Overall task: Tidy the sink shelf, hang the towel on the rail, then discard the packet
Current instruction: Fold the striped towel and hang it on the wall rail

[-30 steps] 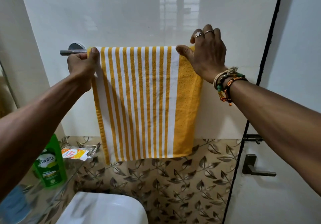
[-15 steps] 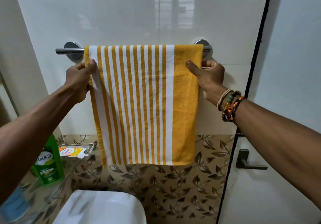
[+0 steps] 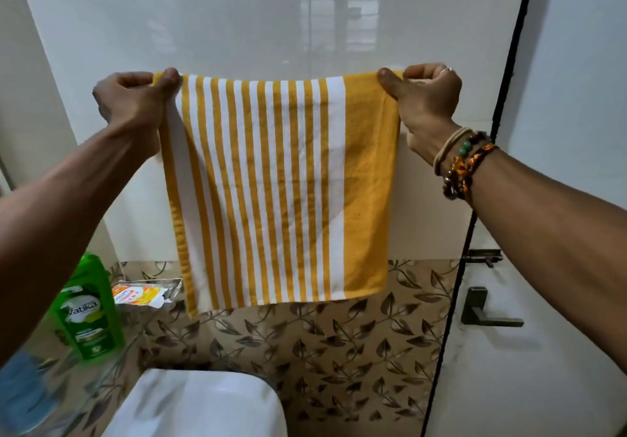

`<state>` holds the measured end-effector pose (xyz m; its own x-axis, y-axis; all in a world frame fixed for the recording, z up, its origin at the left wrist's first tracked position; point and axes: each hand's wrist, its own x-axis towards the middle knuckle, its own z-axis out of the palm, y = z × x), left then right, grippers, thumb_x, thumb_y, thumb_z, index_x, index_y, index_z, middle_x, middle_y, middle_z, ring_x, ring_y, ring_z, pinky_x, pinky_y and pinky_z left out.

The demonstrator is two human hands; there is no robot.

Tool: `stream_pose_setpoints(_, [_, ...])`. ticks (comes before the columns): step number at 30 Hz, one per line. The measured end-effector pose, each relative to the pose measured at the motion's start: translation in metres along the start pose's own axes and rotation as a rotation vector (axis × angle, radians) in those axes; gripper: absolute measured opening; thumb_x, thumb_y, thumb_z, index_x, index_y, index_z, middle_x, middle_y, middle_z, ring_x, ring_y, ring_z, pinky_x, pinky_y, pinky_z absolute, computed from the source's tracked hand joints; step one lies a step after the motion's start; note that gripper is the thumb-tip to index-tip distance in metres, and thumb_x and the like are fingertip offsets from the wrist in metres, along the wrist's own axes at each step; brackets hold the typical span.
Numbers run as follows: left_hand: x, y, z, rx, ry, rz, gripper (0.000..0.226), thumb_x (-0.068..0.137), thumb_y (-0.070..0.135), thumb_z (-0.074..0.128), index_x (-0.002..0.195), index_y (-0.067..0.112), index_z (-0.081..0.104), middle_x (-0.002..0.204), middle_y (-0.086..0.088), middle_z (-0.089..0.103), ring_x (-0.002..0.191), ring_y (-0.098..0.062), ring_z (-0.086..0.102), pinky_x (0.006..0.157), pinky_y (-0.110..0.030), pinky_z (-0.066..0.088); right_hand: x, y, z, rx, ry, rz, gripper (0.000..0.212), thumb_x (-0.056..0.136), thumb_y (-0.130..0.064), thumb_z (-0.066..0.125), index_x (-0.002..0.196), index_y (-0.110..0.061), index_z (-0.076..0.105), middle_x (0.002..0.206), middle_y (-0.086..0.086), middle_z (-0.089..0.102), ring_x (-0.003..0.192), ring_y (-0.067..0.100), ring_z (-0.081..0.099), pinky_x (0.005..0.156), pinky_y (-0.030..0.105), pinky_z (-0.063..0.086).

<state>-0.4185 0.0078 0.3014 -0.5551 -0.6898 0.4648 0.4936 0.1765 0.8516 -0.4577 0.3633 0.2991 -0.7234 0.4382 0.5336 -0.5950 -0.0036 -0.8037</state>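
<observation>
Nearest, bottom centre: white ceramic fixture [image 3: 200, 406], blurred. Bottom L corner: blue object [image 3: 20, 392], too blurred to identify. Both forearms reach fwd into frame; R wrist carries bracelets [image 3: 463, 161], beads & thread.

L side, on the glass shelf [image 3: 112, 362]: green Vatika bottle [image 3: 89, 311] upright. Just behind it, further along the shelf, the packet [image 3: 137, 294], orange/yellow/white, lying flat, partly in a clear wrapper, near the towel's lower L corner, not touching as far as I can tell.

Mid: towel [image 3: 278, 185], yellow w/ white stripes, wide solid yellow band on its R side, hangs flat & spread. Left hand [image 3: 132, 100] has its grip pinched shut on the top L corner, thumb in front of cloth. Right hand [image 3: 424, 100] has its grip closed on the top R corner, thumb in front, ring on one finger. Rail not visible; can't tell if the towel is over it or only held up.

R: door handle [image 3: 485, 311], dark metal, on white door.

Far: glossy white wall [image 3: 237, 22] above, leaf-pattern tile [image 3: 339, 345] below.
</observation>
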Motion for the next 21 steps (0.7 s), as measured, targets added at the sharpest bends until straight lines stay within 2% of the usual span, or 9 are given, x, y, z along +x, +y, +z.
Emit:
stream_pose_setpoints(3, [0.005,0.001,0.005,0.131,0.053,0.05,0.04,0.05,0.047,0.09,0.076,0.026,0.067,0.086,0.004,0.072,0.078,-0.008,0.07,0.068,-0.02,0.058,0.006,-0.002,0.006,-0.072,0.026,-0.001,0.043,0.061,-0.027,0.092,0.084,-0.022,0.055,0.087,-0.002,0.07,0.078,0.008,0.07,0.072,0.029,0.061])
stream_pose_setpoints(6, [0.005,-0.004,0.008,0.226,0.08,0.122,0.046,0.053,0.054,0.087,0.086,0.027,0.07,0.085,0.007,0.069,0.08,-0.007,0.067,0.076,-0.022,0.057,0.007,0.004,0.007,-0.112,0.036,-0.014,0.042,0.062,-0.031,0.091,0.081,-0.023,0.055,0.085,-0.004,0.07,0.077,0.009,0.07,0.073,0.032,0.061])
stream_pose_setpoints(8, [0.0,-0.01,0.009,0.224,0.094,0.167,0.043,0.056,0.055,0.084,0.083,0.031,0.061,0.086,0.006,0.065,0.077,-0.005,0.062,0.078,-0.021,0.056,0.006,0.01,0.006,-0.114,0.05,-0.027,0.042,0.062,-0.036,0.09,0.08,-0.022,0.054,0.084,-0.004,0.069,0.075,0.008,0.068,0.073,0.031,0.061])
stream_pose_setpoints(11, [-0.006,-0.02,0.008,0.189,0.11,0.216,0.046,0.061,0.055,0.079,0.083,0.034,0.044,0.106,-0.005,0.065,0.081,-0.005,0.058,0.08,-0.016,0.051,-0.001,0.019,0.003,-0.077,0.06,-0.031,0.05,0.062,-0.044,0.089,0.087,-0.019,0.055,0.086,-0.004,0.068,0.075,0.006,0.066,0.067,0.026,0.058])
stream_pose_setpoints(12, [-0.008,-0.023,0.007,0.165,0.106,0.222,0.049,0.063,0.055,0.078,0.087,0.032,0.042,0.107,-0.005,0.065,0.082,-0.005,0.058,0.082,-0.017,0.051,-0.003,0.022,0.002,-0.053,0.065,-0.029,0.051,0.062,-0.045,0.09,0.088,-0.02,0.054,0.085,-0.004,0.067,0.074,0.004,0.065,0.065,0.024,0.057])
stream_pose_setpoints(14, [-0.013,-0.03,0.005,0.103,0.076,0.214,0.053,0.065,0.055,0.078,0.091,0.03,0.039,0.095,0.004,0.061,0.081,-0.004,0.058,0.085,-0.019,0.051,-0.008,0.027,-0.002,-0.024,0.049,-0.015,0.051,0.061,-0.046,0.09,0.085,-0.021,0.053,0.086,-0.003,0.068,0.076,0.007,0.067,0.067,0.029,0.059])
stream_pose_setpoints(16, [-0.015,-0.039,0.0,0.083,0.045,0.186,0.058,0.066,0.058,0.078,0.099,0.025,0.043,0.091,0.009,0.058,0.086,-0.005,0.059,0.087,-0.021,0.052,-0.011,0.032,-0.008,-0.001,-0.01,0.034,0.05,0.06,-0.047,0.09,0.084,-0.019,0.057,0.091,0.004,0.072,0.084,0.018,0.072,0.072,0.04,0.062])
stream_pose_setpoints(18, [-0.017,-0.048,-0.006,0.103,-0.031,0.132,0.062,0.07,0.061,0.075,0.108,0.017,0.052,0.099,0.005,0.062,0.093,-0.009,0.063,0.087,-0.029,0.055,-0.014,0.038,-0.015,0.015,-0.096,0.082,0.041,0.063,-0.043,0.09,0.079,-0.017,0.062,0.088,0.008,0.075,0.084,0.025,0.074,0.072,0.047,0.062])
stream_pose_setpoints(21, [-0.02,-0.061,-0.016,0.144,-0.196,0.111,0.043,0.082,0.055,0.068,0.105,0.019,0.064,0.096,0.013,0.068,0.086,-0.003,0.069,0.081,-0.03,0.058,-0.016,0.045,-0.023,-0.004,-0.228,0.077,0.022,0.076,-0.031,0.083,0.069,-0.017,0.067,0.078,0.006,0.075,0.074,0.023,0.073,0.07,0.047,0.062])
